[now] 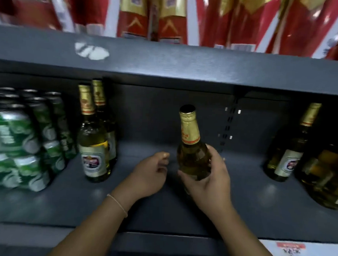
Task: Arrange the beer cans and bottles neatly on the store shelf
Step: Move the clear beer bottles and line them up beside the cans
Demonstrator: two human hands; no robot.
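Dark shelf (179, 212), gold-foiled amber bottle (192, 148), upright

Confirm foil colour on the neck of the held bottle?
Gold, with a red band at its base, on the bottle in the right hand; head view.

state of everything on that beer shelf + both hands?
held bottle: upright, capped, label facing away, gripped low
right hand: curled round the held bottle
left hand: loosely curled, holds nothing, beside the bottle
left bottles: two, upright, capped, one behind the other
right bottles: upright, capped
green can packs: stacked, wrapped, far left
shelf: bare in the middle
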